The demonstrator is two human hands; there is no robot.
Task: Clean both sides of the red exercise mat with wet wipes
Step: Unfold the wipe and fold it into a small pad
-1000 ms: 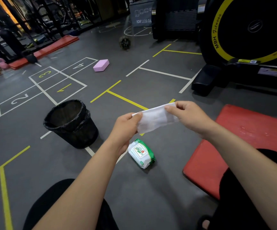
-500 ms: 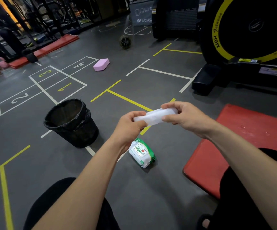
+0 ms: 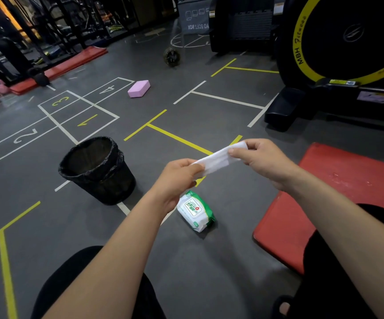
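Head view. At centre frame the left hand [image 3: 179, 178] and the right hand [image 3: 261, 158] each pinch one end of a white wet wipe [image 3: 217, 159], which hangs between them as a narrow folded band, clear of the floor [image 3: 209, 261]; each grip is clamped on the wipe, thumb against fingers. The step in hand appears to be preparing the wipe for use. To do it well, the hands would best draw apart evenly, the layers being teased open along one edge until a broad flat face is obtained; a tight pull on a folded band risks tearing it, and a bunched wipe would cover little area per pass. The red exercise mat [image 3: 338, 203] lies flat on the floor at the right of the frame, below and to the right of the right hand and well apart from the wipe; its surface shows a few pale specks. The green-and-white wipes pack [image 3: 195, 210] lies on the floor just below the left hand, between the mat and the black lined bin [image 3: 97, 169] at centre left. No wiping contact with the mat is visible, so the cleaning of either side is judged still to be done.
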